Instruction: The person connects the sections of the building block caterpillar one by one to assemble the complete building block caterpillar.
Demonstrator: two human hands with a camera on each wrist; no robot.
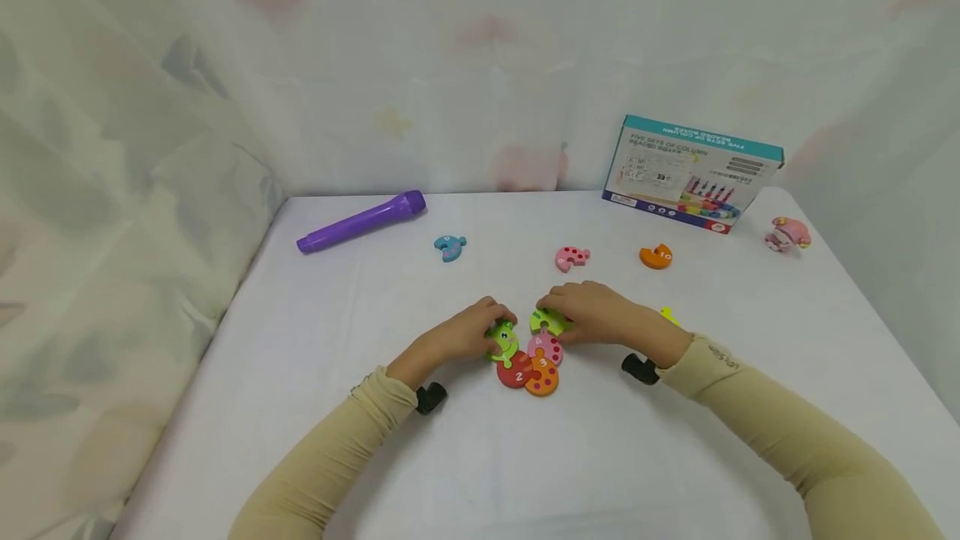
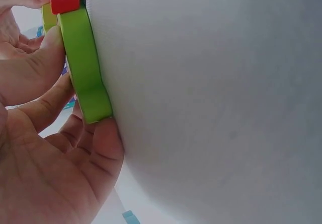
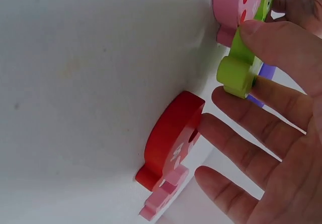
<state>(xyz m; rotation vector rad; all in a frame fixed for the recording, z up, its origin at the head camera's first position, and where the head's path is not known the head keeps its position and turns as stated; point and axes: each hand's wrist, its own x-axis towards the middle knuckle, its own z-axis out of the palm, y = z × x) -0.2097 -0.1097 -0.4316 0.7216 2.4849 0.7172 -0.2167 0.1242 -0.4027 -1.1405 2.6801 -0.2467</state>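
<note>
Green smiling caterpillar-head puzzle piece [image 1: 507, 347], partly covered by the gripping left hand [image 1: 476, 330], touches a round red number-2 piece [image 1: 512, 374] on the white counter [image 1: 480, 465]. The right hand [image 1: 592, 312] pinches a lime-green notched piece [image 1: 556, 322]; its arm hides most of a yellow piece [image 1: 669, 316], shape unclear.

A hand can pass over the white table [image 1: 322, 315] left of the left hand [image 1: 468, 332]. Puzzle pieces [image 1: 512, 373] block the way between it and the right hand [image 1: 597, 312]. Far back, a purple stick [image 1: 362, 222] and box [image 1: 692, 175] block too.
</note>
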